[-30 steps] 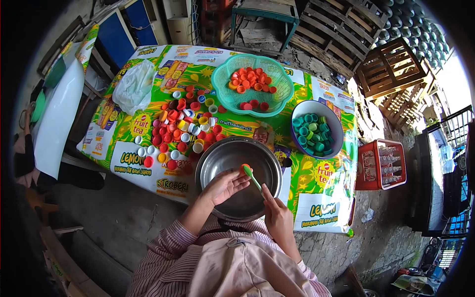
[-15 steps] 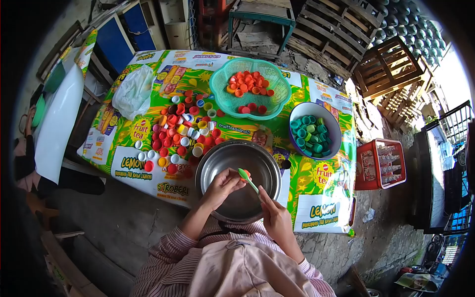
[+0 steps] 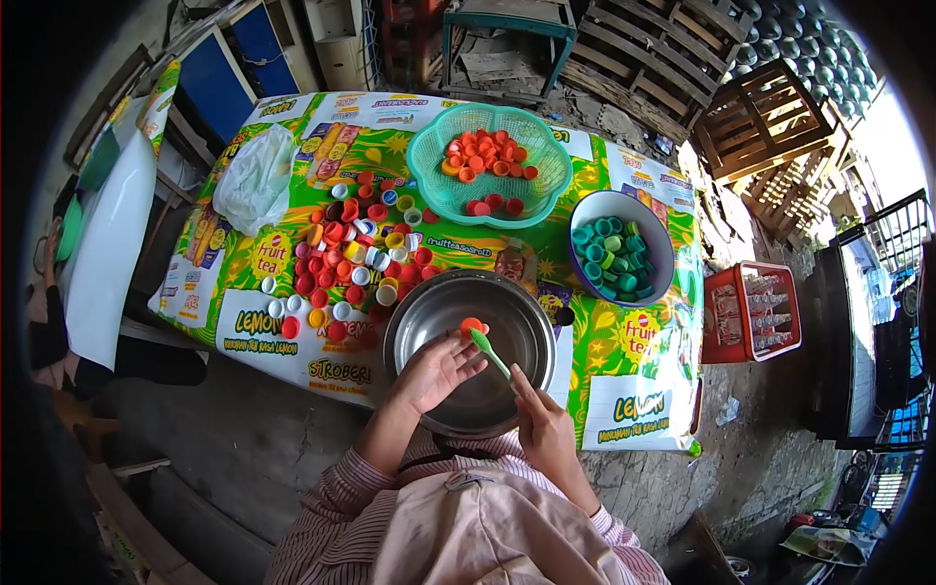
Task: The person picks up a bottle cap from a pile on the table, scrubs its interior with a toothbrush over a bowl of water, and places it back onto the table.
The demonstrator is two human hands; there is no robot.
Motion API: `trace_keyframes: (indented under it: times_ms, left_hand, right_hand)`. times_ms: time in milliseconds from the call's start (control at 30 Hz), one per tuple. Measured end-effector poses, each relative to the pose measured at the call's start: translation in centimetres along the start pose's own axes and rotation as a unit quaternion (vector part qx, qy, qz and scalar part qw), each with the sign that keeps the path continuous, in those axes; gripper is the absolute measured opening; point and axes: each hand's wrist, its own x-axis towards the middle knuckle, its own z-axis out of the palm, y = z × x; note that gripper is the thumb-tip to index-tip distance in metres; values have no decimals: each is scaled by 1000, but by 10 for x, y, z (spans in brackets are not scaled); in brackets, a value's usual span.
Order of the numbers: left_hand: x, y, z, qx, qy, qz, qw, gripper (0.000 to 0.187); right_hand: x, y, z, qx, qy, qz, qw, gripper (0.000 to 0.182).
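My left hand [image 3: 439, 373] is over the steel bowl [image 3: 409, 306], palm turned up and fingers spread. An orange-red bottle cap [image 3: 472, 324] shows right at its fingertips, against the green end of a slim green-and-white tool [image 3: 494, 358]. My right hand [image 3: 544, 421] is closed around the tool's pale lower part, at the bowl's right side. Loose bottle caps [image 3: 341, 253] in red, white, yellow and blue lie heaped on the table, left of the bowl.
Behind the bowl, a mint-green plastic basket [image 3: 426, 182] contains orange and red caps. A purple-rimmed bowl [image 3: 667, 255] holds green caps at the right. A white plastic bag [image 3: 255, 180] lies on the table's left; a red crate [image 3: 720, 353] with bottles stands right of the table.
My left hand's fingers have spread from a pinch. The orange-red cap now shows further up and left, beyond the fingertips. My right hand still grips the tool in nearly the same place.
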Motion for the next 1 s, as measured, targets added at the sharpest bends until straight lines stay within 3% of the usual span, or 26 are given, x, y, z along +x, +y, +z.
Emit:
trace_keyframes:
  times_ms: [100,233,333,433,533,600,700,933,1000]
  left_hand:
    - [2,2,7,-27,17,-41,999,21]
    - [5,1,10,-43,-10,-39,998,21]
    - [8,-4,6,-17,13,-11,1000,22]
    - [6,-5,8,33,5,17,999,20]
    - [5,-4,9,55,19,37,998,17]
    - [4,-5,8,98,-31,90,991,18]
    - [2,-3,14,179,4,105,978,22]
    - [1,4,19,211,1,138,968,31]
    - [0,3,21,368,-44,177,912,40]
  right_hand:
    - [4,9,2,13,76,34,996,55]
    - [0,3,3,19,18,-1,1000,56]
    - [4,-2,-2,33,27,63,997,52]
    - [6,0,-1,47,79,34,995,55]
    - [4,-5,-5,86,52,11,995,55]
    - [6,-7,-5,96,38,30,994,55]
    - [13,-5,-7,125,27,50,990,54]
    - [5,2,-15,191,-30,93,977,55]
    - [8,4,-14,190,-29,91,977,54]
